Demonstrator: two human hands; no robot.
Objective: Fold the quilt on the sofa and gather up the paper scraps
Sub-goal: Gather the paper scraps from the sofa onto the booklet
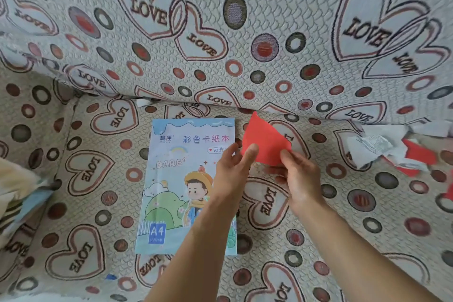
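Observation:
A red paper scrap (263,140) is held up over the sofa seat (103,171), near its middle. My left hand (232,167) pinches its lower left edge and my right hand (297,174) pinches its lower right corner. A heap of white and red paper scraps (389,152) lies on the seat at the right. A small white scrap (142,102) sits in the crease under the backrest. A folded quilt edge (17,193), pale with stripes, shows at the far left.
A card-paper pad (179,179) with a cartoon cover lies flat on the seat under my left forearm. The sofa backrest (220,32), covered in heart-patterned cloth, rises behind. A tiny blue scrap (111,276) lies near the seat's front edge.

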